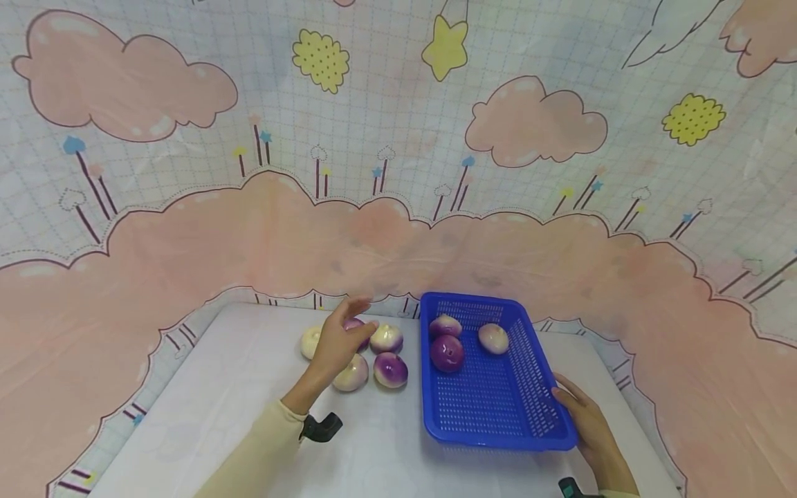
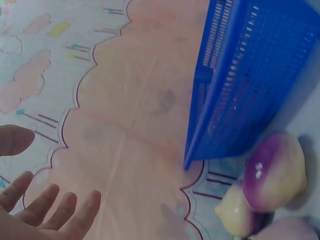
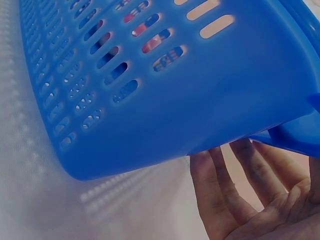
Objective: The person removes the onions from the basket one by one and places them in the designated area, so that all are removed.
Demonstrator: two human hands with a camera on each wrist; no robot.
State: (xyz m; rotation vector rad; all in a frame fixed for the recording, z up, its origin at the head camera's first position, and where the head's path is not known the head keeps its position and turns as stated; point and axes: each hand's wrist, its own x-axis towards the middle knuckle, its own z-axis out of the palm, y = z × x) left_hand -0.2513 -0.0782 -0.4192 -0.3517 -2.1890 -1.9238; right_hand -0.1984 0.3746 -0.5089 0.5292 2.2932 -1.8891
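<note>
My left hand (image 1: 337,344), fingers apart and nothing in its grasp, hovers over a group of purple-and-white onions on the table. Part of that group is hidden behind the hand, including a darker purple onion (image 1: 353,324). Right of the hand lie a pale-topped onion (image 1: 387,338) and a purple one (image 1: 391,370); a whitish onion (image 1: 351,373) is just below it. The blue plastic basket (image 1: 479,437) holds three onions, one of them deep purple (image 1: 447,353). At the basket's right side, my right hand (image 1: 585,415) grips the rim, with fingers (image 3: 257,170) under its outer edge.
A white table (image 1: 187,387) carries the basket and the loose onions. Behind it hangs a patterned cloth (image 1: 373,256) with clouds and stars, which also drapes around the sides. A pale onion (image 1: 310,342) lies left of my left hand.
</note>
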